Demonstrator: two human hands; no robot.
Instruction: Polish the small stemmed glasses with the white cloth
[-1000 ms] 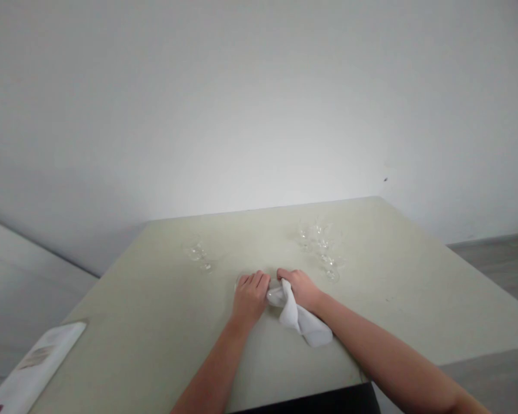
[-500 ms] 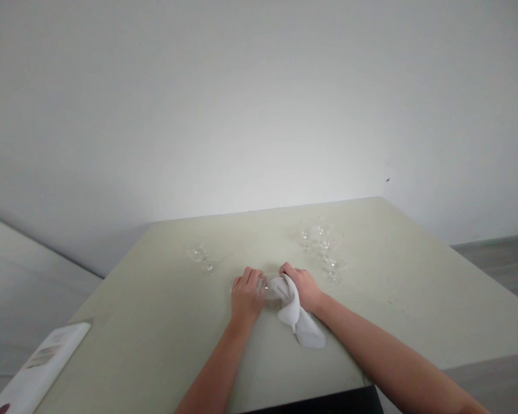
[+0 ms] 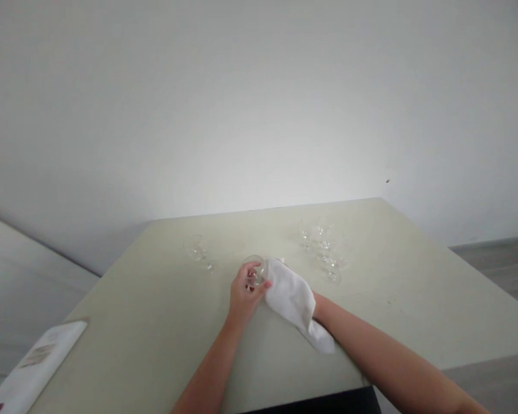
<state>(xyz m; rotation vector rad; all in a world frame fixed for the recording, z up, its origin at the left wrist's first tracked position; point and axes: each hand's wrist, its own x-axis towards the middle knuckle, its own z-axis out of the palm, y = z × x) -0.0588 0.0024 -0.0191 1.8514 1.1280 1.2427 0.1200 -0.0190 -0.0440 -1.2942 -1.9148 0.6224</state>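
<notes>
My left hand (image 3: 244, 296) is closed round a small clear stemmed glass (image 3: 254, 268), held just above the pale table (image 3: 155, 322). A white cloth (image 3: 293, 299) drapes over my right hand, which lies under it and is almost wholly covered; only the wrist shows. The cloth touches the glass on its right side. One clear glass (image 3: 197, 251) stands alone to the left, and a group of several clear glasses (image 3: 323, 247) stands to the right, behind the cloth.
A white wall rises right behind the table's far edge. A white printed sheet or packet (image 3: 34, 362) lies off the table's front left corner. Grey floor (image 3: 492, 259) shows to the right.
The glass has come up from under both hands and now stands out at my left fingertips. The cloth has spread over my right hand, hiding its fingers.
</notes>
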